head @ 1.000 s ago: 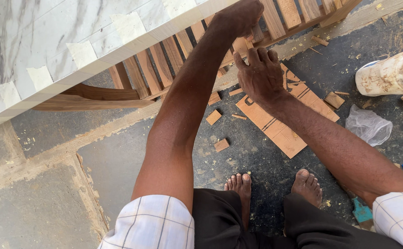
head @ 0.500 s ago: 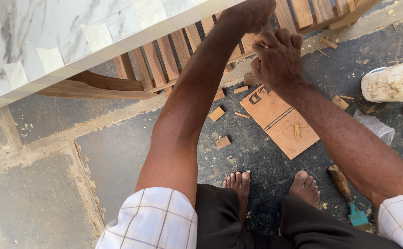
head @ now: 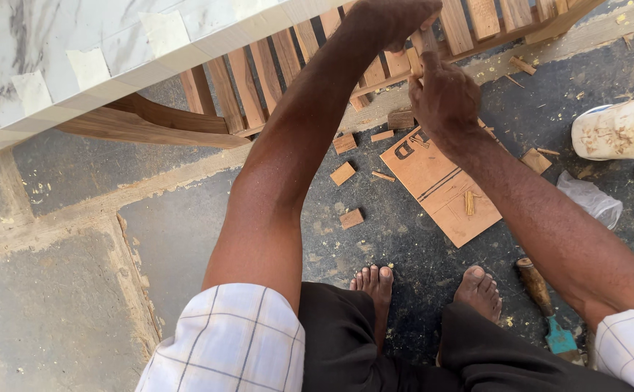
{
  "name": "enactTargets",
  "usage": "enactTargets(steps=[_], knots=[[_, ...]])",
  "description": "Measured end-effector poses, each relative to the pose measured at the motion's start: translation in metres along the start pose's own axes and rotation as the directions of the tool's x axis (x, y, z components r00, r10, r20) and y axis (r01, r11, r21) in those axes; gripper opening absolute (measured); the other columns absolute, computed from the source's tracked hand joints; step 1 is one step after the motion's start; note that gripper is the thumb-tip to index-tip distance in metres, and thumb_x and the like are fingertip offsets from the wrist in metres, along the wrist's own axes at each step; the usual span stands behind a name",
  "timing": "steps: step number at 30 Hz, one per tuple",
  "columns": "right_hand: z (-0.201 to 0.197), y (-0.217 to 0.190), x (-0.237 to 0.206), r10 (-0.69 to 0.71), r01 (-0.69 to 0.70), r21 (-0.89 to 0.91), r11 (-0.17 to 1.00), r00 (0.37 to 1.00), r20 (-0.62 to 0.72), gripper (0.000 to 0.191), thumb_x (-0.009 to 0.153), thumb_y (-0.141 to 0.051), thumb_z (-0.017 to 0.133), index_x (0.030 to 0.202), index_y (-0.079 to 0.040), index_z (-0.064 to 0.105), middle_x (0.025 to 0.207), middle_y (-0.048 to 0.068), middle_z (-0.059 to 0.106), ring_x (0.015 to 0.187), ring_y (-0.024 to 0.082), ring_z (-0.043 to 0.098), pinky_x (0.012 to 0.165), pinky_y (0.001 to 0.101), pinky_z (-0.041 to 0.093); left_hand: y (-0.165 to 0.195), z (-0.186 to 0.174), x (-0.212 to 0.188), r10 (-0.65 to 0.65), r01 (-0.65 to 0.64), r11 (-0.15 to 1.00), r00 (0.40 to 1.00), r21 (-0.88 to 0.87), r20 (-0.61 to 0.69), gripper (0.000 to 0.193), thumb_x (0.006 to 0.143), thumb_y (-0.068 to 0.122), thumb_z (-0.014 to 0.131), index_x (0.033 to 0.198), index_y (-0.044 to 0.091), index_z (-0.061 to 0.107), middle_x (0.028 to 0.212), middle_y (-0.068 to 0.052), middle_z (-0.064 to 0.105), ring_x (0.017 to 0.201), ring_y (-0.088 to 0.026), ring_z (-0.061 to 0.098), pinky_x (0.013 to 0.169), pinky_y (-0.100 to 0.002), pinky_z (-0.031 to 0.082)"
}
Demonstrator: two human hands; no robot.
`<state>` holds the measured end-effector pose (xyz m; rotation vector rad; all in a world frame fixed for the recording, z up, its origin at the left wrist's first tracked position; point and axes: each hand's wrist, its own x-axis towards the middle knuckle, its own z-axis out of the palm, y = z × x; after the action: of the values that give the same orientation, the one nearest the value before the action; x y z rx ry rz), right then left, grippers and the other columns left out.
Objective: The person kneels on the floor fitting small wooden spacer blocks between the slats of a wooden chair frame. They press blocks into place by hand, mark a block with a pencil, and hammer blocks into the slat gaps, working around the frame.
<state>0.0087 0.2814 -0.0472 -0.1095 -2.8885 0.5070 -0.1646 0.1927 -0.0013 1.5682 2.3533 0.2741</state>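
A slatted wooden frame [head: 259, 87] lies on the floor, partly under a white marbled slab [head: 77, 51]. My left hand [head: 389, 18] reaches across to the frame's far part, its fingers curled over the slats. Just below it, my right hand [head: 444, 94] is closed in a fist around a narrow wooden piece [head: 429, 38] that stands up against the slats. The fingers hide the piece's lower end. Under my right wrist lies a flat sheet of brown cardboard [head: 440, 189].
Small wooden offcuts [head: 343, 173] are scattered on the dark floor near the frame. A wooden-handled chisel [head: 537, 287] lies beside my right foot [head: 480, 290]. A white dusty container [head: 622, 131] and a crumpled plastic bag [head: 589, 199] lie at the right.
My right hand has risen from above the cardboard to the slats and closed into a fist around the narrow piece. My left hand stays on the frame.
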Motion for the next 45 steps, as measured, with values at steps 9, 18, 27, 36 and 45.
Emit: enactTargets(steps=[9, 18, 27, 36, 45], knots=[[-0.002, -0.032, -0.04, -0.166, 0.166, -0.011, 0.986, 0.977, -0.137, 0.024, 0.099, -0.01, 0.072, 0.12, 0.001, 0.07, 0.091, 0.011, 0.075, 0.088, 0.027, 0.074, 0.076, 0.0408, 0.06, 0.008, -0.001, -0.003, -0.092, 0.084, 0.992, 0.992, 0.097, 0.086, 0.044, 0.08, 0.008, 0.08, 0.117, 0.01, 0.056, 0.097, -0.01, 0.071, 0.085, -0.023, 0.075, 0.062, -0.034, 0.062], [0.015, -0.039, -0.03, -0.164, 0.162, -0.033, 0.986, 0.98, -0.108, 0.024, 0.102, -0.009, 0.072, 0.123, 0.003, 0.071, 0.092, 0.01, 0.073, 0.091, 0.026, 0.073, 0.079, 0.0406, 0.06, 0.003, 0.011, 0.003, -0.12, 0.122, 0.992, 0.992, -0.046, 0.025, 0.041, 0.087, 0.009, 0.075, 0.122, 0.01, 0.054, 0.095, -0.012, 0.07, 0.082, -0.024, 0.076, 0.06, -0.037, 0.062], [0.015, -0.037, -0.015, -0.15, 0.15, -0.002, 0.989, 0.988, -0.035, 0.023, 0.102, -0.012, 0.071, 0.12, 0.002, 0.071, 0.095, 0.012, 0.074, 0.095, 0.028, 0.073, 0.087, 0.0415, 0.06, 0.004, 0.007, 0.004, -0.048, 0.049, 0.999, 0.999, -0.023, 0.025, 0.053, 0.077, -0.001, 0.083, 0.122, 0.006, 0.057, 0.108, -0.012, 0.069, 0.097, -0.027, 0.072, 0.071, -0.037, 0.063], [0.026, -0.045, -0.001, -0.14, 0.133, -0.169, 0.977, 0.99, -0.029, 0.03, 0.101, -0.023, 0.069, 0.118, 0.002, 0.071, 0.097, 0.014, 0.074, 0.096, 0.029, 0.073, 0.088, 0.041, 0.06, -0.005, 0.021, 0.016, 0.067, -0.066, 0.997, 0.997, 0.036, -0.033, 0.067, 0.064, 0.0, 0.094, 0.12, 0.006, 0.059, 0.12, -0.005, 0.06, 0.115, -0.025, 0.059, 0.097, -0.034, 0.056], [0.009, -0.038, -0.001, -0.19, 0.166, -0.242, 0.956, 0.979, -0.079, 0.034, 0.089, -0.026, 0.075, 0.116, -0.007, 0.08, 0.113, 0.013, 0.062, 0.115, 0.032, 0.053, 0.093, 0.05, 0.043, -0.002, 0.021, 0.012, -0.036, 0.044, 0.99, 0.997, -0.133, 0.065, 0.038, 0.093, 0.007, 0.077, 0.126, 0.006, 0.058, 0.125, -0.006, 0.055, 0.114, -0.022, 0.063, 0.094, -0.031, 0.062]])
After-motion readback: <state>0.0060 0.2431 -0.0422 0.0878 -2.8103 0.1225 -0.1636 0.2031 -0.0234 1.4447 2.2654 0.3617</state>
